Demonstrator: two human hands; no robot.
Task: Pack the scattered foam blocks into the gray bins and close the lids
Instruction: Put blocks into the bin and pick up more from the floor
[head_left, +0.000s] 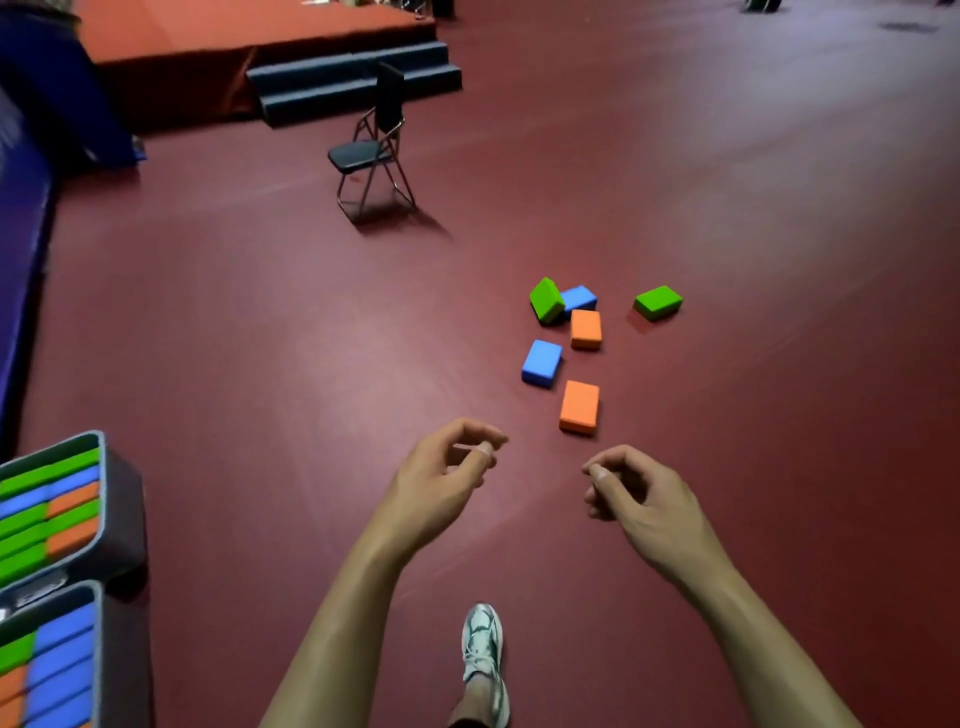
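Several foam blocks lie scattered on the red floor ahead of me. The nearest is an orange block (579, 406), with a blue block (542, 362) just beyond it to the left. Farther on sit another orange block (586, 328), a second blue block (579, 298) and a tilted green block (546, 300) leaning on it. A lone green block (658, 302) lies to the right. My left hand (447, 475) and my right hand (631, 486) hover short of the blocks, fingers loosely curled, holding nothing. Two gray bins (111, 512) (117, 660) at the lower left stand lidless, filled with rows of blocks.
A black folding chair (375, 150) stands farther back on the floor. Dark steps (353, 83) lead up to a red stage at the top left. A blue padded barrier (26, 234) runs along the left edge. My sneaker (484, 654) is below the hands.
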